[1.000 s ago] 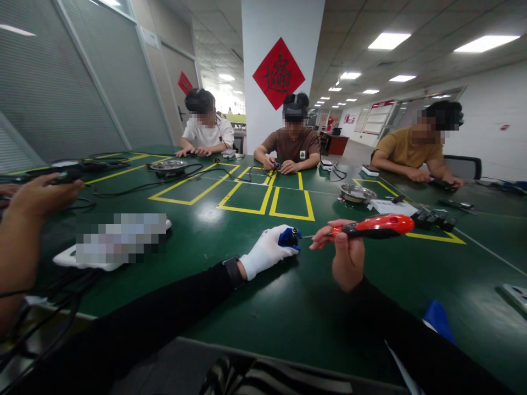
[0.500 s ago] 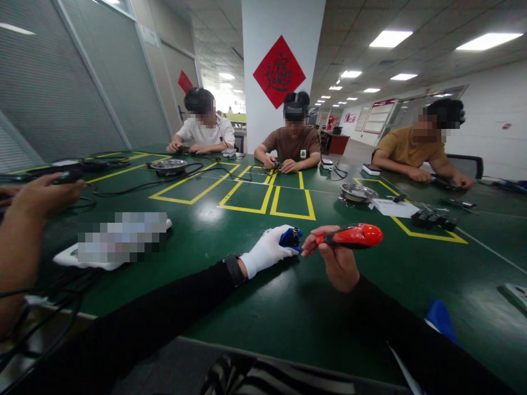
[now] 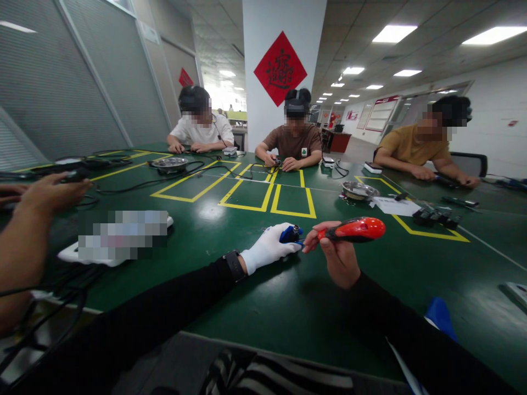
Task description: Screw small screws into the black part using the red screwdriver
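Note:
My left hand (image 3: 274, 246), in a white glove with blue fingertips, is closed around a small black part (image 3: 295, 233) with a shiny round top. The fingers hide most of that part, so its kind does not show. Bare and to the right, my right hand (image 3: 335, 253) grips a screwdriver (image 3: 358, 229) with a red and black handle. The handle points right, and the shaft runs left between my fingers toward the black part. Whether its tip touches the part is too small to tell. Both hands are just above the green table (image 3: 230, 307).
Yellow tape outlines (image 3: 293, 215) mark the table. Metal bowls (image 3: 360, 191) stand left and right, with a paper sheet (image 3: 395, 206) and several black parts (image 3: 436, 216) nearby. A blurred white item (image 3: 119, 241) lies left, beside a co-worker's arm (image 3: 24, 230). A blue item (image 3: 441, 318) lies by my right sleeve.
The screwdriver handle has risen slightly and lies a little more level. Both hands stay nearly in place, and the view has shifted slightly.

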Demonstrator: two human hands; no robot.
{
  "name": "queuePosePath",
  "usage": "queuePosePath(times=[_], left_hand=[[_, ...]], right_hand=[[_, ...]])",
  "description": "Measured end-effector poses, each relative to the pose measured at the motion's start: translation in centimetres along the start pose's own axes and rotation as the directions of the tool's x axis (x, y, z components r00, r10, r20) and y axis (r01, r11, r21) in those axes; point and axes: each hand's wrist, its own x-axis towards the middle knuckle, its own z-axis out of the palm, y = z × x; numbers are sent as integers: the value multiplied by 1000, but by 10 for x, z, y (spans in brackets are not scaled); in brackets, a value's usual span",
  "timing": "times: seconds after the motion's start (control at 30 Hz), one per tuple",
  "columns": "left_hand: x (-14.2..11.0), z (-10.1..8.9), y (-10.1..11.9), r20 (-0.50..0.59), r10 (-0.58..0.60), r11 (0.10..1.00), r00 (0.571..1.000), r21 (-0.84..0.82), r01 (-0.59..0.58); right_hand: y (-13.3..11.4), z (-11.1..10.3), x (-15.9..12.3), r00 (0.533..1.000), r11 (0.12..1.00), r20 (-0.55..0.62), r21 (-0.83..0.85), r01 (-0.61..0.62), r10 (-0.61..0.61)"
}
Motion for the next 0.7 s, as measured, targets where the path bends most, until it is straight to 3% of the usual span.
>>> queuePosePath(times=[0.27,0.7], left_hand=[[1,0,-3,-8,20,999,1000,-39,-20],[1,1,-8,-30,59,986,998,160,-53]], right_hand=[[-3,-1,1,1000,999,10,-30,-17,17],[-3,0,1,998,999,-44,-1,-54,54]])
